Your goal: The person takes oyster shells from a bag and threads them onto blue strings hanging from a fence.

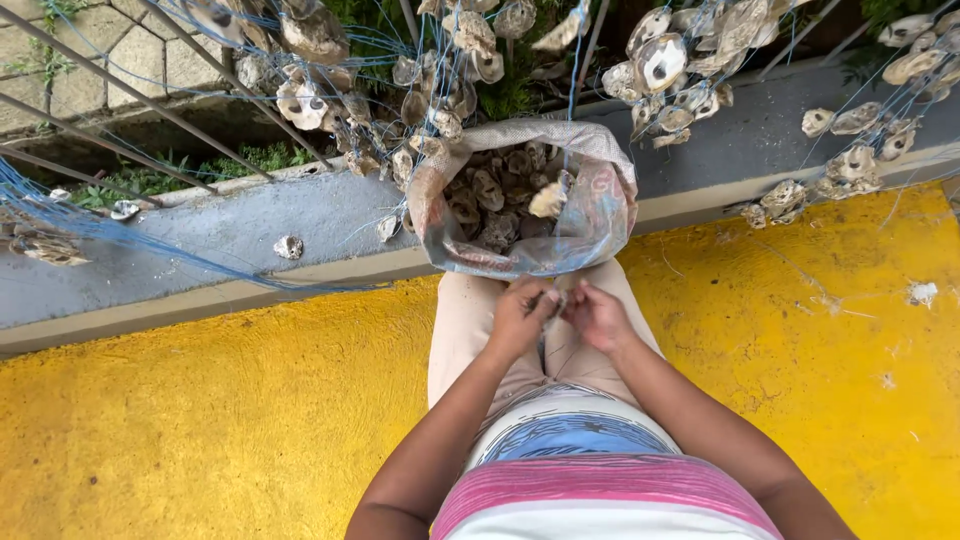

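My left hand (518,315) and my right hand (598,316) meet just below an open woven sack (600,215) that stands between my knees. Both hands pinch a small greyish shell (553,299) held between them, fingers curled around it. The sack is filled with several rough oyster shells (492,195). A thin blue line (574,70) drops from above into the sack's mouth.
Strings of oyster shells (310,95) hang on blue line across metal rods above a grey concrete ledge (220,225). More shell clusters (860,150) lie at the right. One loose shell (288,246) rests on the ledge. The floor (200,400) is yellow.
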